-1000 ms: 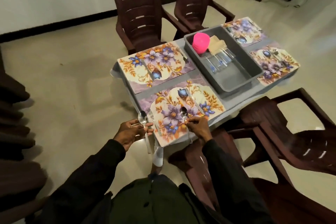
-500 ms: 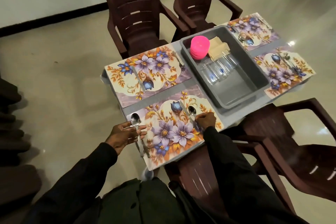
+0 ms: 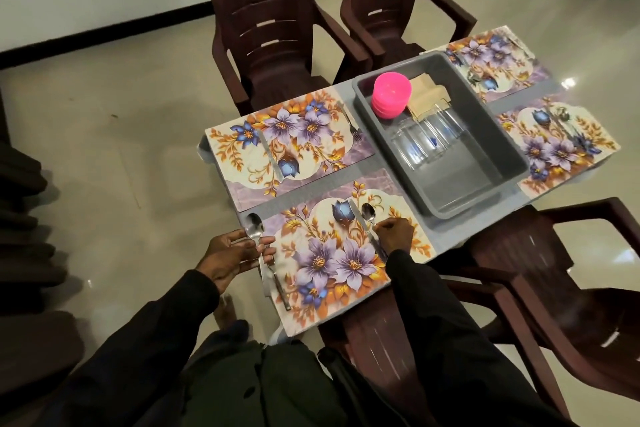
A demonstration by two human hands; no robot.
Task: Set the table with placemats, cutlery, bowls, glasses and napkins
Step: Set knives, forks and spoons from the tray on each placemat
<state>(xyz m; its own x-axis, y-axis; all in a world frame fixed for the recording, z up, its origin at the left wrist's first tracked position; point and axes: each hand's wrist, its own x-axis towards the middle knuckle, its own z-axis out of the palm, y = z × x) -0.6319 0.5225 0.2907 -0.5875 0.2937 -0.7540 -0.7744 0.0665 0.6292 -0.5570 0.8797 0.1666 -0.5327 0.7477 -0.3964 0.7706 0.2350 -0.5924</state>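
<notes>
In the head view, the near placemat is seen at the 6 o'clock edge of the table. The left hand is held just off the mat's 9 o'clock side. Its thumb and curled fingers are closed round the neck of a first spoon, whose bowl is pointed to 12 o'clock. At least one more cutlery handle is gripped with it, angled toward 5 o'clock. The right hand is set on the mat's 3 o'clock part, fingertips pinched on the handle of a second spoon, which is laid just to the 3 o'clock side of a knife. At 11 o'clock a second placemat is laid with a far knife across it and a fork at its 3 o'clock edge. A grey tub is placed toward 1 o'clock. Stacked pink bowls, folded napkins and clear glasses are stored in its 12 o'clock end. A third placemat and a fourth placemat are spread beyond the tub, at 1 and 3 o'clock. Brown plastic chairs are drawn up around the table.
</notes>
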